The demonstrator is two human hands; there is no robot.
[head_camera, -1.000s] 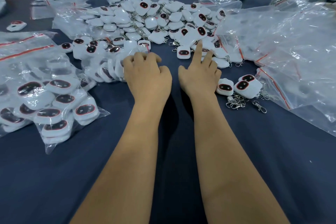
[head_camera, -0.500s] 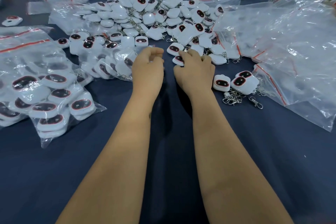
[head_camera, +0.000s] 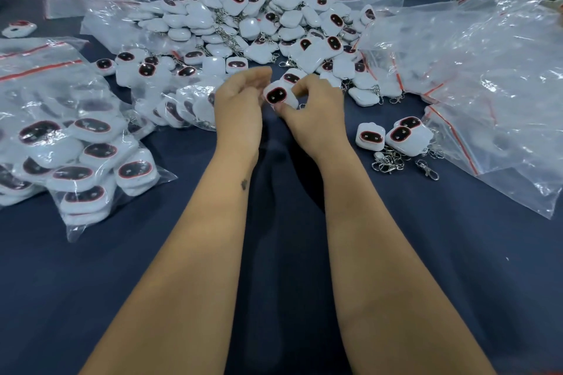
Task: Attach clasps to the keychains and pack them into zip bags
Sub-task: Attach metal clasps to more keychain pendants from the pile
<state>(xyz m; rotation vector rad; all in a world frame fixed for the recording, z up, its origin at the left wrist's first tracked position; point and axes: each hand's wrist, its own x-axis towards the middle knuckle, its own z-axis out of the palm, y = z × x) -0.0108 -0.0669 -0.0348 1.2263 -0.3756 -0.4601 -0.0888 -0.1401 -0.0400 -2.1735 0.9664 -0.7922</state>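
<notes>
Both hands met over the dark desk [head_camera: 396, 268] at the near edge of the loose heap of keychains [head_camera: 259, 24]. The right hand [head_camera: 316, 119] pinched one white keychain [head_camera: 278, 96] between thumb and curled fingers, its dark oval face turned up toward the camera. The left hand [head_camera: 240, 103] was curled close against the piece's left edge; whether its fingers actually gripped it or only steadied it could not be told from this angle. A second keychain [head_camera: 291, 77] lay just behind the held one, touching or nearly so.

Step in hand, as judged: taking a single piece from the heap, ready for a clasp. The spare clasps [head_camera: 393, 161] lay in a small tangle to the right, just in front of two loose keychains [head_camera: 394, 134]. Filled zip bags [head_camera: 82, 161] sat to the left, and empty zip bags [head_camera: 472, 76] were heaped on the right.

To do this well: lift the piece clear so its chain does not drag neighbours along. Turn it until the chain end faces the right side, where the clasps are. Keep one hand holding the body firmly and free the other to pick out one clasp from the tangle. Check that the clasp has closed fully on the ring before bagging.
</notes>
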